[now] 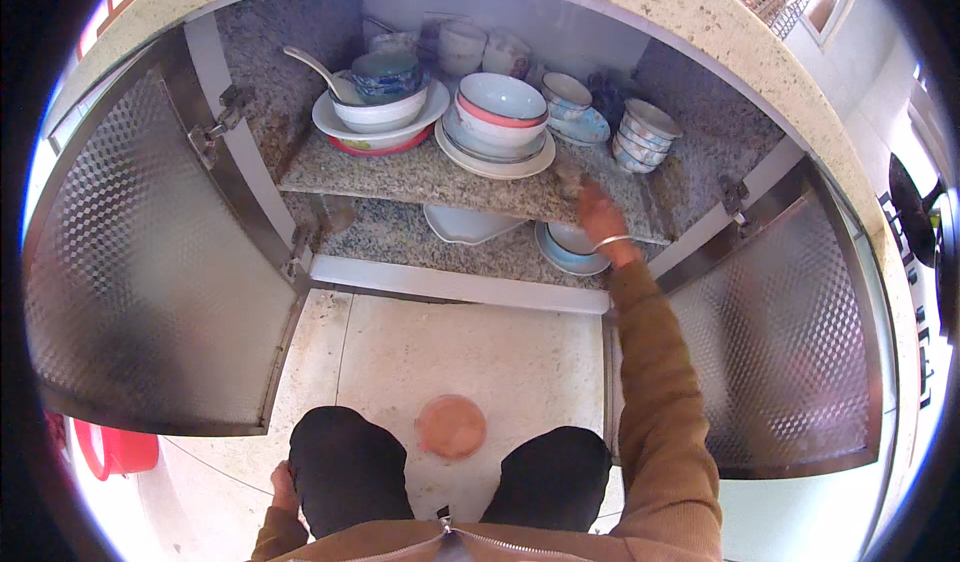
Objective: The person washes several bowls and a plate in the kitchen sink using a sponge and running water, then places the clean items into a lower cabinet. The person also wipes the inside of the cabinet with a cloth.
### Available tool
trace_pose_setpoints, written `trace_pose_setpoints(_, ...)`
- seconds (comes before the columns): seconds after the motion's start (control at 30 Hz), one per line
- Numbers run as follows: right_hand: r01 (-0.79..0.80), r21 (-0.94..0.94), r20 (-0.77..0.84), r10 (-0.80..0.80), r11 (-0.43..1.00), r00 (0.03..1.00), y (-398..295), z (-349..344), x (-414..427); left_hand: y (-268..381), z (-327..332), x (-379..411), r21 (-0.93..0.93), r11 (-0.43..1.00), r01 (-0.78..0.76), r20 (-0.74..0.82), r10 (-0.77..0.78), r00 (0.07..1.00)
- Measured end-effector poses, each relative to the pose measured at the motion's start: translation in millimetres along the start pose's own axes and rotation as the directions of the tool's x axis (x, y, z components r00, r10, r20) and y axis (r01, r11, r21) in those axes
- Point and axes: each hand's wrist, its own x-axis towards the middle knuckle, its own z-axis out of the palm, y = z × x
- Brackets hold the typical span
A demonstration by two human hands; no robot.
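Observation:
My right hand (601, 213), with a bangle at the wrist, reaches to the front edge of the granite shelf (502, 190) in an open cabinet. Its fingers are blurred, so whether they hold anything is unclear. To its right stands a stack of small patterned bowls (646, 138); to its left, a large enamel bowl (501, 104) sits on stacked plates. Below the hand, a bowl on a blue-rimmed dish (568, 256) rests on the lower level, partly covered by my wrist. My left hand (283, 485) is beside my left knee, its fingers mostly hidden.
Patterned glass doors swing out at left (165, 262) and right (780, 329). A white bowl with a spoon (382, 115) sits on the shelf's left, a white dish (469, 224) below. A round pinkish lid-like item (451, 427) lies between my knees. A red basin (131, 449) stands left.

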Motion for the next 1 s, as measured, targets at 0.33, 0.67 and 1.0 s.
trace_pose_setpoints(0.33,-0.1,-0.423,0.185,0.194,0.901,0.963,100,8,6,37,57,-4,0.054,0.989,-0.139,0.075,0.135,0.988)
trace_pose_setpoints(0.67,-0.245,0.244,0.297,0.168,0.938,0.94,-23,-70,70,126,92,3,-0.176,0.933,-0.313,0.074,0.33,0.941)
trace_pose_setpoints(1.0,-0.514,0.858,0.392,0.648,-0.002,0.652,99,-90,100,176,127,-9,-0.119,0.946,-0.302,0.053,0.31,0.949)
